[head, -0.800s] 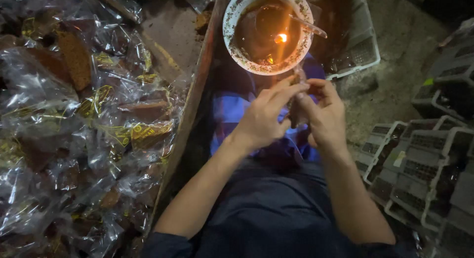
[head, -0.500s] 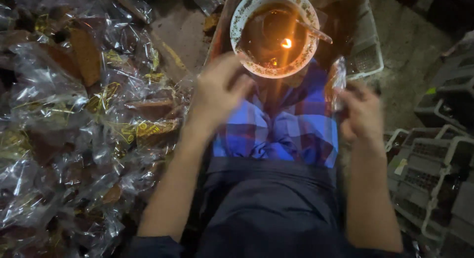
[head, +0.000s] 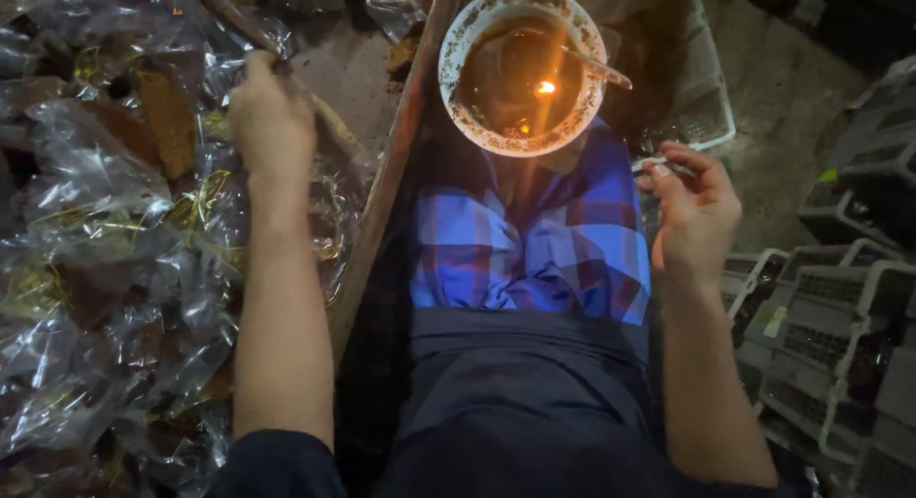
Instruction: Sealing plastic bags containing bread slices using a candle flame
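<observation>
My left hand (head: 272, 116) reaches out over a heap of clear plastic packets (head: 95, 269) with brown pieces inside. Its fingers curl down into the heap and are hidden, so I cannot tell if they grip anything. My right hand (head: 692, 212) is raised beside my lap, with thumb and fingers pinched on the edge of a thin clear plastic packet (head: 656, 162). Between my hands, a round white bowl (head: 458, 107) of dark liquid stands just beyond my lap. A small flame (head: 545, 88) burns in it and a thin stick (head: 596, 69) leans on its rim.
A blue and red plaid cloth (head: 572, 250) covers my lap. A wooden plank edge (head: 391, 183) borders the heap on its right. A white plastic crate (head: 706, 116) sits behind the bowl. Stacked grey trays (head: 840, 336) fill the floor at the right.
My hands were together in front of the bowl and have parted. The left has swung out over the packet heap. The right has drawn back to the right with a clear packet.
</observation>
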